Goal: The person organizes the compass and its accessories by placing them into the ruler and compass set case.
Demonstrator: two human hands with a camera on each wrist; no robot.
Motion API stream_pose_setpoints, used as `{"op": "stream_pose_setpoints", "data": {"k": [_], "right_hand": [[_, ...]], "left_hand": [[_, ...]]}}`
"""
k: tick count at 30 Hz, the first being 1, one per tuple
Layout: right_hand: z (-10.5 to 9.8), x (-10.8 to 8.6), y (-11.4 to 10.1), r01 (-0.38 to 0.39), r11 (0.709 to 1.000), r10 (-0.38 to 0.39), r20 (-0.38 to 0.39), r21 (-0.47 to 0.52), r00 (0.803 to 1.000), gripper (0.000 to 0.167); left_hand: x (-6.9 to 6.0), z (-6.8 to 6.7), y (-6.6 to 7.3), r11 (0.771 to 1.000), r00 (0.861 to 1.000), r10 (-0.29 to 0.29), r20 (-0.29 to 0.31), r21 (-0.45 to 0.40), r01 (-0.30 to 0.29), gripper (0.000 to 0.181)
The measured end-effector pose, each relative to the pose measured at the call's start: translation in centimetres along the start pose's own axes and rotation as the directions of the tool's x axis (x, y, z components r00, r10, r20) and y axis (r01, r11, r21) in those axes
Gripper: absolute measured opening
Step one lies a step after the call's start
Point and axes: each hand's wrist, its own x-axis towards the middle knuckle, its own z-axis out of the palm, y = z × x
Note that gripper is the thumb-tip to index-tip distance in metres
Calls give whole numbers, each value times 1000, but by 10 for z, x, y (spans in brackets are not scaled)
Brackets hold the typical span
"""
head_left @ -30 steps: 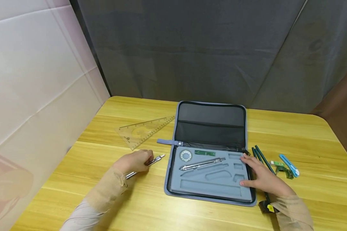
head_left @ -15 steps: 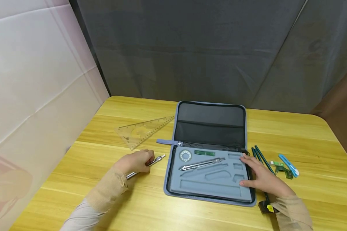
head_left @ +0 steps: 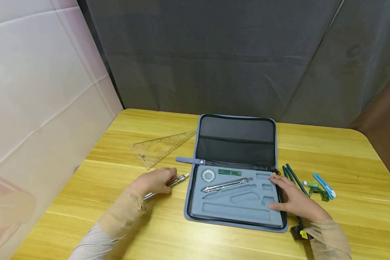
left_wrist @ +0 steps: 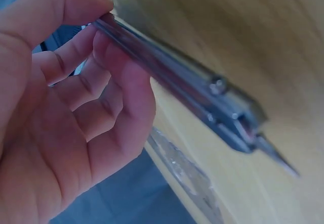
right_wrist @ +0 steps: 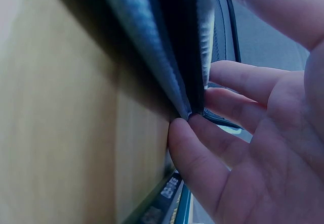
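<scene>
My left hand (head_left: 156,180) pinches a silver compass (head_left: 179,179) just left of the open zip case (head_left: 187,213). In the left wrist view the thumb and fingers of the hand (left_wrist: 76,97) grip one end of the compass (left_wrist: 177,80), its needle pointing away. My right hand (head_left: 295,200) rests on the right edge of the case, thumb and fingertips on the blue-grey tray (head_left: 237,198). The right wrist view has the hand (right_wrist: 253,123) with extended fingers touching the case edge (right_wrist: 147,42). A second compass (head_left: 227,185), a round dial (head_left: 208,175) and a green box (head_left: 230,172) lie in the tray.
A clear set square (head_left: 162,146) lies on the table left of the case lid. Right of the case are dark green pencils (head_left: 295,177), an eraser (head_left: 311,184), a green sharpener (head_left: 324,195), a blue cutter (head_left: 325,186) and a black item with a yellow patch (head_left: 299,233).
My left hand has shifted slightly right with the compass, whose top end is now nearer the case. The right hand has stayed in place.
</scene>
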Motion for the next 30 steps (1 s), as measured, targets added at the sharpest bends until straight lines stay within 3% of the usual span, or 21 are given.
{"op": "stream_pose_setpoints", "data": {"k": [5, 14, 25, 30], "right_hand": [[-1, 0, 0, 4, 1000, -4, -2, -1, 1000, 83], [-1, 1, 2, -7, 1000, 7, 5, 8, 1000, 83], [-2, 2, 1, -9, 1000, 9, 2, -4, 1000, 84], [0, 3, 0, 3, 1000, -3, -6, -4, 1000, 83]], "left_hand": [[5, -6, 9, 997, 997, 73, -31, 36, -72, 26], [26, -11, 36, 983, 983, 175, -48, 64, -172, 23], [51, -9, 73, 984, 987, 155, 36, 79, -157, 23], [65, -3, 89, 972, 979, 191, 63, 126, -198, 26]]}}
